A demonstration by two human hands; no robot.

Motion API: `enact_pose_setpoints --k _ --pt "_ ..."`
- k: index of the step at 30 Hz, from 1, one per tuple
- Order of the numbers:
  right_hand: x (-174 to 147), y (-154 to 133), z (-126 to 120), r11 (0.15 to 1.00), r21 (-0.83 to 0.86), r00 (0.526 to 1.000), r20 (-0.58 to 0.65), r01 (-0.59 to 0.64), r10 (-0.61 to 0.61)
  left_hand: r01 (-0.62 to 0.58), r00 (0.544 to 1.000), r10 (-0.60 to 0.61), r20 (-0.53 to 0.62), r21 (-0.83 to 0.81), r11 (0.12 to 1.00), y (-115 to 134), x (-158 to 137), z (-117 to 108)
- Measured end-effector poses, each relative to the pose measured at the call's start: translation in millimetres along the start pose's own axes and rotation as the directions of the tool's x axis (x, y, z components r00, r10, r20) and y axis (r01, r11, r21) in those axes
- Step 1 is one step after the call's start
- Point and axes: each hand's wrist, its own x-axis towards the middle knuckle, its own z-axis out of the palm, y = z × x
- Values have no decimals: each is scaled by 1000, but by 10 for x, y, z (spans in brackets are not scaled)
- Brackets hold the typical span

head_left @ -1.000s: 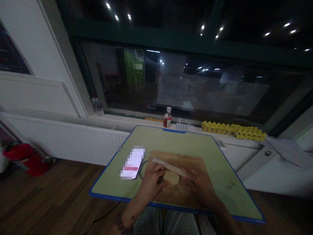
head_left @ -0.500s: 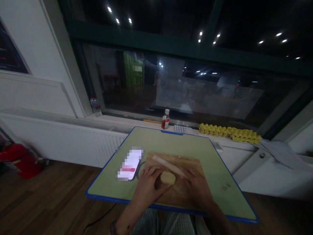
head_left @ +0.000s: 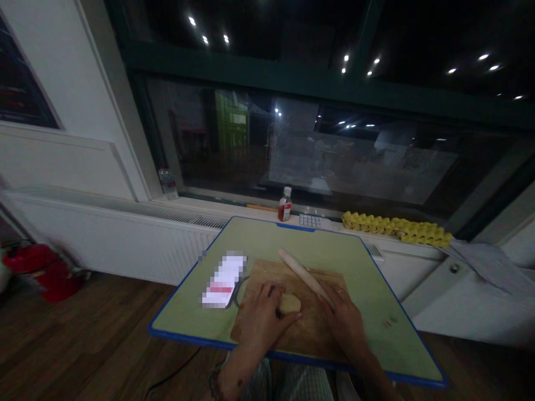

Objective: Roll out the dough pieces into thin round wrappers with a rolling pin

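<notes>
A pale, flat round of dough (head_left: 291, 304) lies on the wooden board (head_left: 309, 334). My left hand (head_left: 264, 315) curves around its left and near sides, thumb and fingers touching it. To the right, my right hand (head_left: 345, 318) has its fingers closed over the near end of a light wooden rolling pin (head_left: 298, 270). The pin slants away to the upper left, its far end reaching past the board's back edge. It lies beside the dough, apart from it. The palm side of my right hand is hidden.
The board rests on a small green table (head_left: 259, 234) with a blue rim. A lit phone (head_left: 223, 281) stands left of the board. On the windowsill are a small bottle of red liquid (head_left: 285, 206), a yellow egg tray (head_left: 397, 228) and a clear bottle (head_left: 168, 184). A red bucket (head_left: 44, 273) sits on the floor.
The rolling pin's far end has swung right and away from me, so it lies at a steeper slant. My left hand has closed in further over the dough's left side.
</notes>
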Motion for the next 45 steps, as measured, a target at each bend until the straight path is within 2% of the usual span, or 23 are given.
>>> enact_pose_setpoints --k 3,6,10,15,23,26,32,36,39,45 --pt "1 -5 -11 1000 -7 1000 -1 4 -4 1 997 3 77 -51 999 72 14 9" --pt "1 -16 -27 1000 -19 1000 -6 16 -16 1 995 10 98 -114 993 55 22 33" --pt "-20 -22 -34 998 -51 999 -1 36 -36 44 997 -35 67 -146 988 -19 1 109" --pt "-44 -48 -52 993 -70 994 60 93 -89 38 999 -38 4 -126 991 -88 -14 123" --pt "-27 -90 -87 989 -53 982 136 136 -128 -91 988 112 103 -193 977 -253 114 5" --pt "-28 -104 -85 987 -50 980 143 150 -141 -119 985 137 101 -165 979 -248 112 -8" --pt "-17 -134 -99 989 -58 980 156 137 -126 -203 977 202 69 5 979 -154 18 -65" --pt "-25 -87 -64 989 -56 986 108 134 -128 -219 975 215 51 93 971 -122 -18 -74" --pt "-36 -43 -35 993 -73 994 64 93 -88 -230 973 227 46 72 971 -118 -14 -81" --pt "-33 -45 -77 999 -28 998 58 40 -39 -234 968 236 87 -38 972 -51 10 -155"
